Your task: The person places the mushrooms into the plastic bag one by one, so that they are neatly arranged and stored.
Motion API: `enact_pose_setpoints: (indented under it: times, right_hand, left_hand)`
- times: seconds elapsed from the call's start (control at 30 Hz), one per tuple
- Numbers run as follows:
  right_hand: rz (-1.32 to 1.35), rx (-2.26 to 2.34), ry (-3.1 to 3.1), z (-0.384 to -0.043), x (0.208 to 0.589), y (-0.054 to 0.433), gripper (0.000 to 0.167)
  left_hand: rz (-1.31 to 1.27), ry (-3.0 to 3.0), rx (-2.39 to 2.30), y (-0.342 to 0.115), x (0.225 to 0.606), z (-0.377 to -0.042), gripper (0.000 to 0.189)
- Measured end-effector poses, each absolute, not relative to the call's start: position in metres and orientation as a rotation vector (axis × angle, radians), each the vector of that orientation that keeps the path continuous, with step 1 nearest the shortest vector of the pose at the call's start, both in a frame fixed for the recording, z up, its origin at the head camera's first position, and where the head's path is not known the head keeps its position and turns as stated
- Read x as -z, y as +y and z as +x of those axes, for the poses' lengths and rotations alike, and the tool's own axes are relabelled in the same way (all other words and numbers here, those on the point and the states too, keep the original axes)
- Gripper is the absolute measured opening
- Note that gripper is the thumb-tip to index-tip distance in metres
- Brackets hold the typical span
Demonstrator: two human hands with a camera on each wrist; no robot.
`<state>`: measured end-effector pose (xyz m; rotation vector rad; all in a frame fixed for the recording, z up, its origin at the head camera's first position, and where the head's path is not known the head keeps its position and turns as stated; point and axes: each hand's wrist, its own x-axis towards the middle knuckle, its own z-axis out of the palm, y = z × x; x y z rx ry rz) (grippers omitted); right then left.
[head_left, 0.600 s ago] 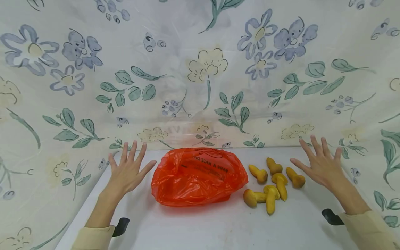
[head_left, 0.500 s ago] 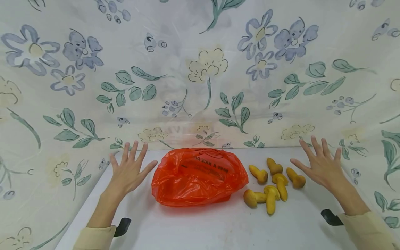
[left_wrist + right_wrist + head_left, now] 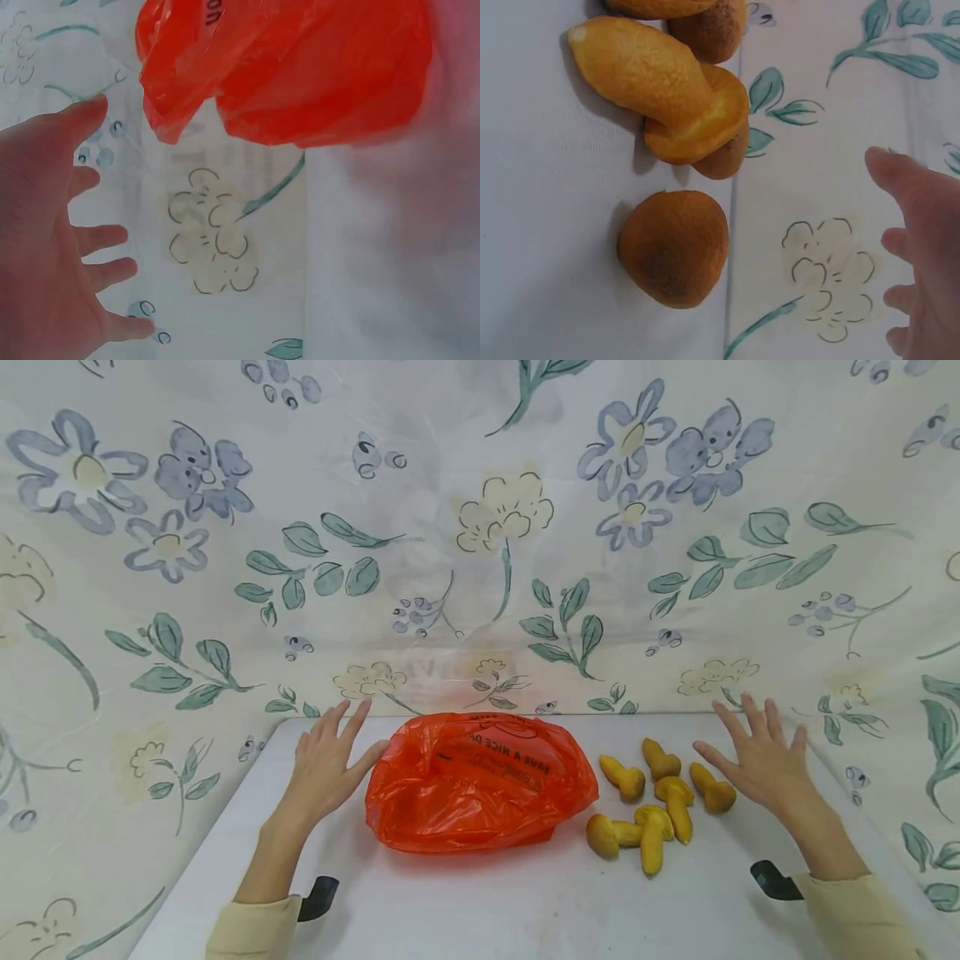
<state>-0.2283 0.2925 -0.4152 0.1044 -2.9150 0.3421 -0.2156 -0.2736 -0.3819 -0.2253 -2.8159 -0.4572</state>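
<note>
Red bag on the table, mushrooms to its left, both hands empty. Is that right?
Not quite: the mushrooms lie to the right of the bag, as the head view shows. The rest stands: bag on the table, left hand and right hand empty.

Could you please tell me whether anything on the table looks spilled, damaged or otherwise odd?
Nothing looks spilled or clearly damaged. The one slight oddity is some faint smudges on the otherwise plain white table, on the near side of the red plastic bag and yellow mushrooms.
</note>
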Motion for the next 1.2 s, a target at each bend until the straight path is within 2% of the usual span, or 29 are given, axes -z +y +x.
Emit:
enact_pose_setpoints:
  times: [0.33, 0.87, 1.2]
  right_hand:
    - [0.106, -0.435, -2.941, -0.229, 0.422, 0.287, 0.082]
    - [0.067, -0.535, -3.051, -0.228, 0.43, 0.291, 0.079]
    - [0.084, -0.546, -3.07, -0.229, 0.44, 0.296, 0.079]
  left_hand:
    - [-0.257, -2.881, 0.714, -0.271, 0.382, -0.218, 0.07]
    - [-0.355, -3.025, 1.001, -0.267, 0.386, -0.216, 0.096]
    - [-0.445, -2.908, 1.055, -0.269, 0.395, -0.219, 0.081]
